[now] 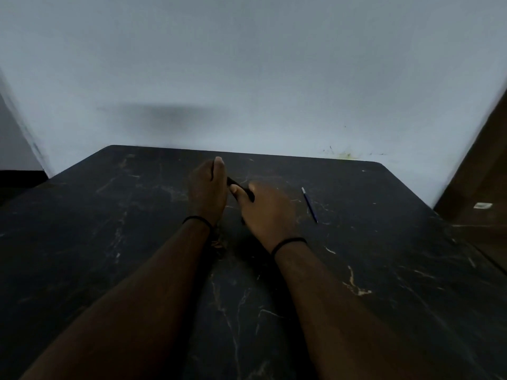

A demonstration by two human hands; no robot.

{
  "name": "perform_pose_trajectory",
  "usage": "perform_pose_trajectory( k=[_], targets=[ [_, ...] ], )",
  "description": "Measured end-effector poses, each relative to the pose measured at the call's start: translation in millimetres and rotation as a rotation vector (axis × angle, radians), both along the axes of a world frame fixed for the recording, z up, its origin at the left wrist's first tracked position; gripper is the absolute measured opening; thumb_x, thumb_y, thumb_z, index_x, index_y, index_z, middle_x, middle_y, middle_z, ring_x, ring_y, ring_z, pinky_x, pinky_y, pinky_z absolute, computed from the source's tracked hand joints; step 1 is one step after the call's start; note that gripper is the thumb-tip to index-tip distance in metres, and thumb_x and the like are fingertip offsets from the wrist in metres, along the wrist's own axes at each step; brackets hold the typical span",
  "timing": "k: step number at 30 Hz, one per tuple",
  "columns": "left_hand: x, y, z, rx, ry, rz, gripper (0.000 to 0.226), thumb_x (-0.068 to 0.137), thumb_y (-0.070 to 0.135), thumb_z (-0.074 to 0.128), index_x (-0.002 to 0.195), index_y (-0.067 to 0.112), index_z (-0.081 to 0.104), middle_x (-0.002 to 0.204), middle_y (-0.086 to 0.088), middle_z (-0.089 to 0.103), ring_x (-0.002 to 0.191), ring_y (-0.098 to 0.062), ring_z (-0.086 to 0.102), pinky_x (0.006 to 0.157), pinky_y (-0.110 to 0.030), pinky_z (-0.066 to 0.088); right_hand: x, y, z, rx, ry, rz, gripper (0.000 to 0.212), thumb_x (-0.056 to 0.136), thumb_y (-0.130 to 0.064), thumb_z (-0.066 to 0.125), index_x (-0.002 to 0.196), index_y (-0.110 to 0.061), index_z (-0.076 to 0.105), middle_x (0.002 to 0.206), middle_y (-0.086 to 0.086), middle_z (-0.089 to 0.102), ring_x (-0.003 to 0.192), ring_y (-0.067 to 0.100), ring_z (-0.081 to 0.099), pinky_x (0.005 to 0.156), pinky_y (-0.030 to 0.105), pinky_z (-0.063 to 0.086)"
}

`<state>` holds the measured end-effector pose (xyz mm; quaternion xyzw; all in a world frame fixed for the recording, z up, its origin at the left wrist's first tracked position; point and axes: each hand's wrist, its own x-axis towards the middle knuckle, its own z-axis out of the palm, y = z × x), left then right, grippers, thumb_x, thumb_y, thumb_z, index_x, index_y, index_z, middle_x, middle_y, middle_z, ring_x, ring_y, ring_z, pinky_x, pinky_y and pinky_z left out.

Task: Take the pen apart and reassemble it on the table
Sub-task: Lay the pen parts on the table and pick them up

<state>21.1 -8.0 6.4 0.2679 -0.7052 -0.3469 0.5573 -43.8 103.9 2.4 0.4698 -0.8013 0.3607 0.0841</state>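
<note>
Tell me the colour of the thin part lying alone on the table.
Blue with a pale tip, the thin part shows in the head view.

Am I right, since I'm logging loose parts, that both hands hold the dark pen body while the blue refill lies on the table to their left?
Not quite: in the head view the blue refill lies to the right of the hands. The left hand and right hand do hold the dark pen body.

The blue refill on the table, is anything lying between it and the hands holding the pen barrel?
Nothing visible: only bare dark table separates the blue refill from the right hand, which with the left hand holds the black barrel.
</note>
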Motion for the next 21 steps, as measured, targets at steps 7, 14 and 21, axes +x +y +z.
perform_pose_trajectory(
  k=[7,14,21],
  targets=[
    [17.4,-18.3,0.8,0.137,-0.31,0.307,0.041,0.102,0.034,0.04,0.074,0.012,0.06,0.068,-0.002,0.055,0.062,-0.013,0.05,0.058,-0.028,0.033,-23.5,11.4,-2.0,-0.278,-0.172,-0.198,0.055,0.096,-0.064,0.04,0.065,-0.019,0.043,0.058,-0.003,0.05,0.053,0.01,0.048,0.049,0.03,0.028],
    [21.2,-29.6,-4.5,-0.03,-0.924,0.353,0.037,0.096,0.03,0.046,0.104,0.007,0.073,0.112,-0.02,0.067,0.103,-0.036,0.063,0.094,-0.046,0.05,-23.6,8.9,-7.1,-0.328,-0.203,-0.209,0.056,0.094,-0.068,0.037,0.066,-0.02,0.044,0.058,-0.004,0.049,0.053,0.008,0.045,0.049,0.029,0.029],
    [15.5,-35.7,-10.4,-0.098,-0.975,0.476,0.05,0.096,0.048,0.046,0.116,0.005,0.064,0.123,-0.021,0.059,0.114,-0.036,0.055,0.097,-0.044,0.043,-22.6,10.3,-6.3,-0.341,-0.224,-0.183,0.052,0.097,-0.062,0.041,0.066,-0.021,0.044,0.059,-0.003,0.048,0.052,0.01,0.043,0.05,0.03,0.03]
  ],
)
